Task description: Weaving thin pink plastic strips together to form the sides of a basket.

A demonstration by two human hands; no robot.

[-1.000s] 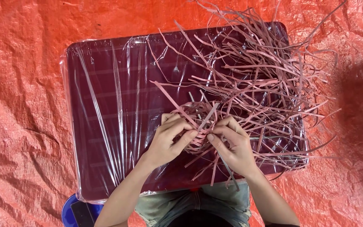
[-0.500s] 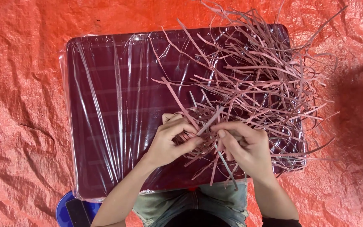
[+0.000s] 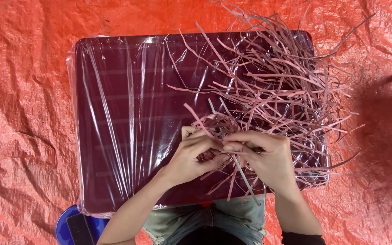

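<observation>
Pinching a small woven start of pink strips (image 3: 214, 124) between both hands, just below the centre of the frame. Left hand (image 3: 193, 154): fingers curled inward, thumb and forefinger closed on the strips at the left side of the knot. Right hand (image 3: 264, 156): fingers bent and pressed together, thumb and fingertips gripping the strips from the right; the two hands touch at the fingertips. One grey-looking strip (image 3: 246, 179) runs diagonally from above the hands, under the right hand, down to the lower edge of the board. Loose ends fan out from the held piece, some pointing to the upper left, others hanging toward the lower edge. Held piece merges on its upper right into a large tangled pile of pink strips (image 3: 286, 81) filling the upper right and right centre of the frame, several ends spilling past the board's right edge. Everything rests on a dark maroon rectangular board (image 3: 123, 113) wrapped in clear plastic film, wrinkles and glare streaks visible across its left half. Board lies on an orange tarpaulin (image 3: 23, 113), creased, covering the whole surround. Lower left corner: part of a blue round object (image 3: 64, 224) with a dark flat item (image 3: 80, 229) on it. Bottom centre: the person's lap in greyish-green fabric (image 3: 196, 218).
</observation>
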